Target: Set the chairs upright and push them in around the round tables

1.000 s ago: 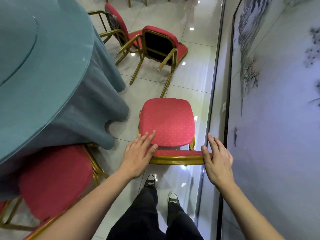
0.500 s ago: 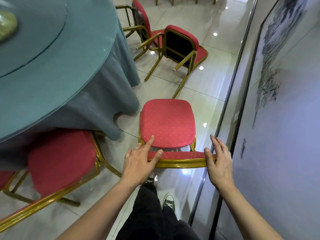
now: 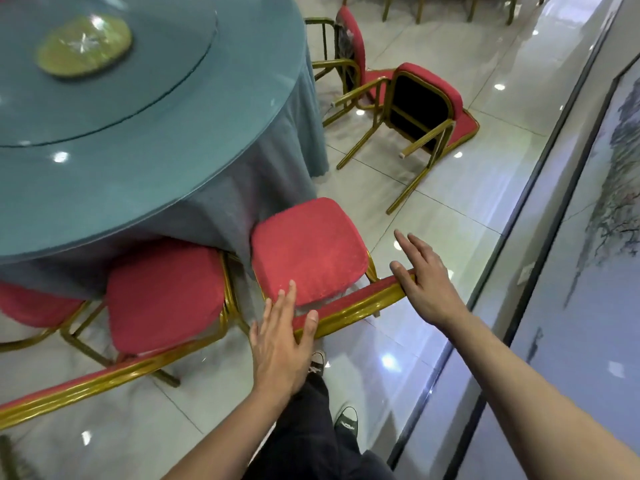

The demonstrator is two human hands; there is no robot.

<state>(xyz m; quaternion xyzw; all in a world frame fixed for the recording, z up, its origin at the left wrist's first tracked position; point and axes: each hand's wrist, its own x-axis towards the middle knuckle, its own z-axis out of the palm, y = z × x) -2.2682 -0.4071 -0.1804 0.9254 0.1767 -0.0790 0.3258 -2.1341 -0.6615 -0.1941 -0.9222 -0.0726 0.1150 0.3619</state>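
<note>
At the edge of the round table (image 3: 145, 174), draped in a teal cloth, a red-cushioned chair (image 3: 308, 247) with a gold frame stands upright, its seat front touching the hanging cloth. Left hand (image 3: 280, 341): fingers straight and laid over the backrest top rail, thumb on the rail's near side, nothing clenched. Right hand (image 3: 420, 275): fingers spread and straight, palm resting on the rail's other end, thumb touching the rail, no grasp closed around it. A second upright chair (image 3: 162, 292) stands just beside the first, partly under the cloth. A third seat edge shows at the far left. Beyond the table, a tipped chair (image 3: 422, 109) lies on the tiled floor (image 3: 450, 188), legs pointing toward the viewer, close to another chair (image 3: 349, 39). A framed painting (image 3: 588, 237) runs along the right.
</note>
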